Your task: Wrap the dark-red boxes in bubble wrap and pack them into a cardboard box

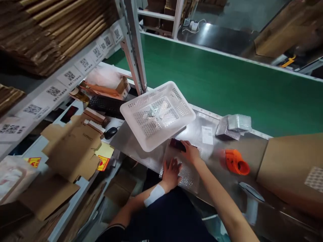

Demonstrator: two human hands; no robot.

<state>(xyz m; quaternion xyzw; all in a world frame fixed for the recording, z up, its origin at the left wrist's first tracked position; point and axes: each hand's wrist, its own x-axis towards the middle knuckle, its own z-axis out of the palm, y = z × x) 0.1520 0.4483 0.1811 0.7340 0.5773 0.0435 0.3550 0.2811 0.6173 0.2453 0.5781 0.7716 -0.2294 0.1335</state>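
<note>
White basket [133, 129], perhaps touching dark item [176, 144].

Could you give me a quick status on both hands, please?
Left hand flat on bubble wrap. Right hand grips small dark item. White basket close behind it.

QR codes printed on white labels [52, 91] along shelf edge [75, 65]. Print on paper slip [207, 135], cardboard blank [75, 148] and yellow-red sticker [103, 163] too small to be read.
</note>
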